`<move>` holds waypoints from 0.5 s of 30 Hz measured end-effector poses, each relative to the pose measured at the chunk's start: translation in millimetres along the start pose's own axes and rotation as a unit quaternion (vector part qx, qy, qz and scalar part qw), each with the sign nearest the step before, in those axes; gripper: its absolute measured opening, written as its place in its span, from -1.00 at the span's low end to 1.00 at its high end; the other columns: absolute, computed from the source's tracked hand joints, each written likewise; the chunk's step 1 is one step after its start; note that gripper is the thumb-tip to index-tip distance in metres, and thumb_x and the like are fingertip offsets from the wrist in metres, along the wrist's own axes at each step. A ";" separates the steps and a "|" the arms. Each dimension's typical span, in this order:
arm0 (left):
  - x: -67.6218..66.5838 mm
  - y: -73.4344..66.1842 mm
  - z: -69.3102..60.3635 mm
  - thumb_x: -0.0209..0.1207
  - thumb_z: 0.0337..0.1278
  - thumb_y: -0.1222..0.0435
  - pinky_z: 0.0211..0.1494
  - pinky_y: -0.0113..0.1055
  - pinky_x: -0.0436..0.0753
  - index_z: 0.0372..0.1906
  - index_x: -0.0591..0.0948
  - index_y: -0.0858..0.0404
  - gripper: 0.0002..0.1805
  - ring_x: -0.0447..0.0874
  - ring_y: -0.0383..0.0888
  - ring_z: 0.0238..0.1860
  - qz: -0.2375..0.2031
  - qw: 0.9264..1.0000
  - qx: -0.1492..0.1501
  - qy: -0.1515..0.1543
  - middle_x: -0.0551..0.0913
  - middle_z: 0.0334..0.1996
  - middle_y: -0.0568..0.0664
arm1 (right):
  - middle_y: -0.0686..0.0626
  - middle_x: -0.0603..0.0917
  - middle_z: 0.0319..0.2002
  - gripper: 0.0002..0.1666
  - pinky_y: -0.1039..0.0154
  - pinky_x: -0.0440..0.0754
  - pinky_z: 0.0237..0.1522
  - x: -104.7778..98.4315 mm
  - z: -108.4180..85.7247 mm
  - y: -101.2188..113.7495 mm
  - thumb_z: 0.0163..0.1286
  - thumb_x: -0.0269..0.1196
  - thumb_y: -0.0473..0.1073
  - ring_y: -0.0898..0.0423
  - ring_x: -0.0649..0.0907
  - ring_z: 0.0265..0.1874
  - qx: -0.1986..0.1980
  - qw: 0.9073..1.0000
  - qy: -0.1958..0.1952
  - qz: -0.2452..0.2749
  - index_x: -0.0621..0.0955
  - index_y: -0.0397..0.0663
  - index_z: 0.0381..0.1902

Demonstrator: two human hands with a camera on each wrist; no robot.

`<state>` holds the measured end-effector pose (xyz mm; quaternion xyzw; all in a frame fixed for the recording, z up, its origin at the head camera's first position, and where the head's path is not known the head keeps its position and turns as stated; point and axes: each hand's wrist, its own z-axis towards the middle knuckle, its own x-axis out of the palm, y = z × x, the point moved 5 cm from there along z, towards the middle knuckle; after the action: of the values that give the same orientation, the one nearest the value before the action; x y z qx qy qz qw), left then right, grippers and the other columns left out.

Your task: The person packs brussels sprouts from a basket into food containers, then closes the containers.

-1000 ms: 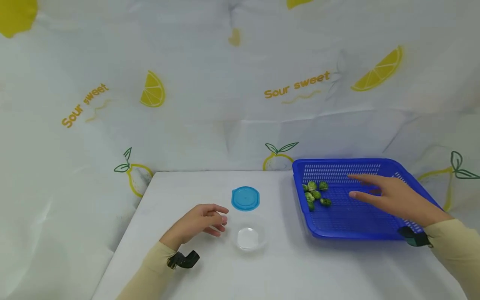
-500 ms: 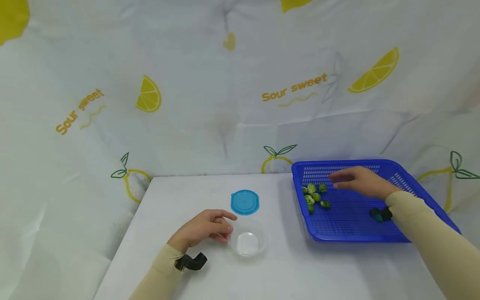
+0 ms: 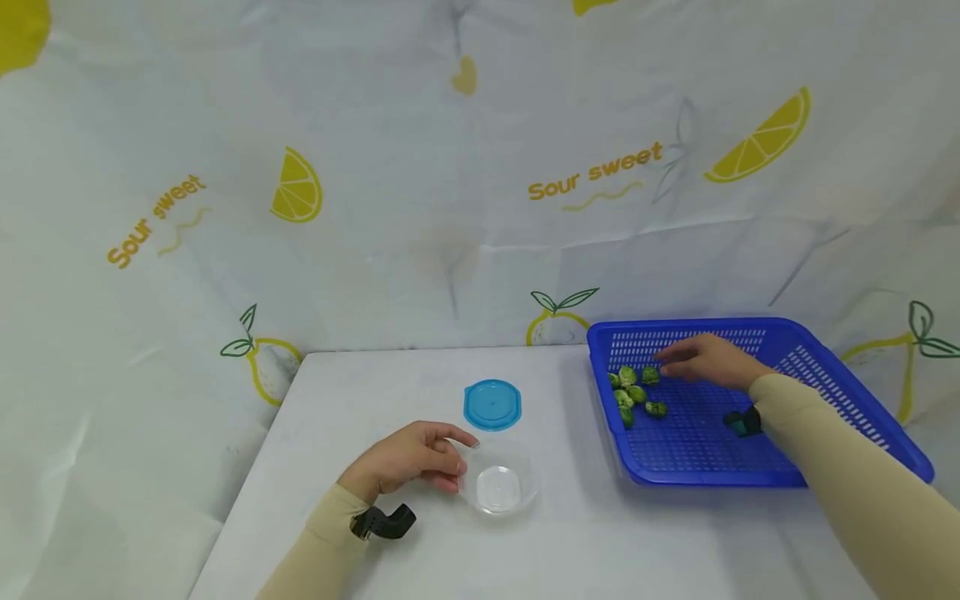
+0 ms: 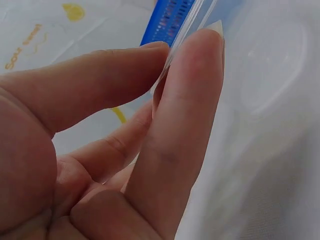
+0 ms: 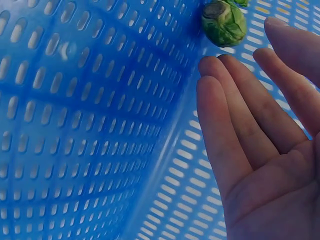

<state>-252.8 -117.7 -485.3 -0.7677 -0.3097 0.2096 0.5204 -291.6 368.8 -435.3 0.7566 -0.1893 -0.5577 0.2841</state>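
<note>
My left hand [image 3: 411, 458] pinches the rim of a small clear plastic bowl [image 3: 498, 490] that stands on the white table. Close up in the left wrist view, the thumb and a finger meet on either side of the thin rim. My right hand [image 3: 711, 363] is inside the blue plastic basket [image 3: 720, 478], its fingers extended and holding nothing. Several Brussels sprouts [image 3: 622, 398] lie at the basket's left side. One Brussels sprout [image 5: 225, 24] sits just beyond the fingertips in the right wrist view, apart from them.
A blue lid [image 3: 492, 405] lies flat on the table behind the clear bowl. The basket's slotted wall [image 5: 85, 120] rises beside the right hand. A white sheet printed with lemons [image 3: 450, 192] hangs behind the table.
My left hand has moved right to the clear bowl and taken hold of its rim. My right hand has moved left inside the basket, closer to the Brussels sprouts.
</note>
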 end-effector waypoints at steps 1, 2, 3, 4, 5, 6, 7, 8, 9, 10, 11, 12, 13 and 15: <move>-0.2 0.3 -0.1 0.40 0.34 0.39 -0.01 -0.20 0.90 0.38 0.59 0.38 -0.45 0.86 -0.12 -0.30 0.000 1.000 0.000 0.001 0.82 -0.25 0.08 | -0.41 0.65 0.35 -0.41 -0.10 0.82 0.21 1.1 1.4 -0.1 0.61 0.31 -0.06 -0.27 0.75 0.22 0.001 1.000 0.002 0.002 0.59 -0.36 0.41; -0.4 0.4 -0.1 0.40 0.34 0.38 -0.01 -0.20 0.90 0.39 0.59 0.37 -0.45 0.86 -0.12 -0.30 0.000 1.000 0.000 0.003 0.82 -0.26 0.07 | -0.40 0.66 0.34 -0.41 -0.09 0.82 0.20 1.9 2.5 0.1 0.61 0.31 -0.06 -0.27 0.75 0.22 0.003 1.000 0.003 0.004 0.60 -0.36 0.41; -0.7 0.2 0.1 0.40 0.34 0.38 -0.01 -0.20 0.90 0.39 0.60 0.35 -0.45 0.86 -0.13 -0.30 0.000 1.000 0.002 0.003 0.82 -0.25 0.07 | -0.40 0.66 0.34 -0.41 -0.09 0.83 0.20 2.4 3.2 0.2 0.61 0.31 -0.07 -0.27 0.75 0.21 0.005 1.000 0.004 0.005 0.60 -0.37 0.40; -0.9 -0.1 0.4 0.40 0.35 0.37 0.00 -0.20 0.90 0.39 0.60 0.33 -0.46 0.86 -0.13 -0.30 0.001 1.000 0.004 0.004 0.82 -0.25 0.07 | -0.40 0.67 0.33 -0.42 -0.08 0.83 0.19 2.8 4.0 0.1 0.61 0.32 -0.08 -0.26 0.76 0.20 0.006 1.000 0.003 0.005 0.60 -0.37 0.39; -1.1 -0.3 0.8 0.40 0.35 0.37 0.00 -0.20 0.90 0.39 0.60 0.33 -0.46 0.86 -0.13 -0.30 0.001 1.000 0.006 0.006 0.82 -0.25 0.07 | -0.40 0.68 0.31 -0.42 -0.08 0.84 0.17 2.8 4.6 0.0 0.60 0.32 -0.09 -0.26 0.77 0.18 0.005 1.000 0.002 0.001 0.60 -0.39 0.39; -1.4 -0.3 1.3 0.40 0.35 0.37 0.00 -0.20 0.90 0.39 0.60 0.32 -0.46 0.86 -0.13 -0.29 0.001 1.000 0.007 0.006 0.82 -0.24 0.07 | -0.40 0.69 0.29 -0.42 -0.08 0.84 0.15 3.1 5.3 -0.1 0.60 0.32 -0.09 -0.25 0.78 0.16 0.006 1.000 0.000 0.000 0.61 -0.40 0.38; -1.9 -0.1 1.7 0.40 0.35 0.37 0.00 -0.20 0.90 0.39 0.61 0.31 -0.46 0.86 -0.13 -0.29 0.000 1.000 0.008 0.005 0.81 -0.24 0.07 | -0.39 0.71 0.27 -0.42 -0.08 0.85 0.14 3.4 5.9 0.1 0.59 0.33 -0.09 -0.24 0.78 0.14 0.007 1.000 -0.001 -0.002 0.61 -0.40 0.37; -2.3 0.1 1.8 0.40 0.35 0.37 0.00 -0.20 0.90 0.39 0.61 0.31 -0.46 0.86 -0.13 -0.29 -0.001 1.000 0.008 0.005 0.81 -0.24 0.07 | -0.38 0.73 0.25 -0.43 -0.07 0.85 0.12 3.8 6.6 0.6 0.58 0.34 -0.09 -0.22 0.79 0.11 0.008 1.000 -0.003 -0.004 0.62 -0.40 0.35; -2.7 0.5 2.1 0.41 0.35 0.37 0.00 -0.20 0.90 0.39 0.61 0.31 -0.47 0.86 -0.13 -0.29 -0.002 1.000 0.008 0.005 0.81 -0.24 0.08 | -0.37 0.74 0.22 -0.43 -0.07 0.85 0.11 4.4 7.5 0.6 0.57 0.35 -0.09 -0.20 0.80 0.10 0.008 1.000 -0.004 -0.006 0.63 -0.40 0.34; -3.4 1.5 2.4 0.40 0.35 0.37 -0.01 -0.20 0.90 0.39 0.61 0.31 -0.46 0.85 -0.13 -0.29 -0.003 1.000 0.009 0.005 0.80 -0.24 0.07 | -0.36 0.76 0.20 -0.43 -0.07 0.85 0.10 5.1 8.6 0.5 0.57 0.36 -0.08 -0.19 0.81 0.08 0.009 1.000 -0.004 -0.009 0.64 -0.39 0.33; -4.0 2.2 2.4 0.40 0.35 0.38 -0.01 -0.20 0.90 0.39 0.61 0.32 -0.46 0.85 -0.13 -0.29 -0.005 1.000 0.009 0.004 0.80 -0.24 0.07 | -0.37 0.76 0.19 -0.44 -0.08 0.85 0.09 5.9 9.5 0.4 0.57 0.35 -0.08 -0.19 0.81 0.07 0.009 1.000 -0.003 -0.011 0.64 -0.40 0.32; -4.4 2.8 2.4 0.41 0.35 0.38 -0.01 -0.21 0.90 0.39 0.61 0.32 -0.46 0.85 -0.14 -0.29 -0.006 1.000 0.009 0.003 0.80 -0.24 0.07 | -0.36 0.77 0.18 -0.44 -0.09 0.85 0.09 7.0 10.3 0.7 0.56 0.36 -0.07 -0.18 0.81 0.06 0.011 1.000 -0.002 -0.010 0.65 -0.39 0.32; -4.9 3.5 2.4 0.41 0.35 0.38 -0.02 -0.21 0.90 0.39 0.61 0.33 -0.46 0.84 -0.14 -0.29 -0.008 1.000 0.010 0.003 0.80 -0.24 0.06 | -0.36 0.77 0.18 -0.44 -0.10 0.85 0.10 7.9 11.1 0.8 0.56 0.36 -0.06 -0.18 0.82 0.06 0.013 1.000 0.000 -0.010 0.65 -0.38 0.31; -5.9 5.3 2.5 0.41 0.35 0.39 -0.02 -0.21 0.90 0.40 0.61 0.32 -0.46 0.84 -0.14 -0.29 -0.009 1.000 0.011 0.003 0.80 -0.24 0.05 | -0.36 0.78 0.16 -0.44 -0.12 0.85 0.10 9.7 13.0 0.6 0.56 0.37 -0.05 -0.19 0.82 0.05 0.017 1.000 0.002 -0.010 0.66 -0.38 0.30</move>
<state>-257.3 -121.5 -491.1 -0.7599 -0.3126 0.2065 0.5311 -301.0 359.6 -444.8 0.7643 -0.1902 -0.5559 0.2658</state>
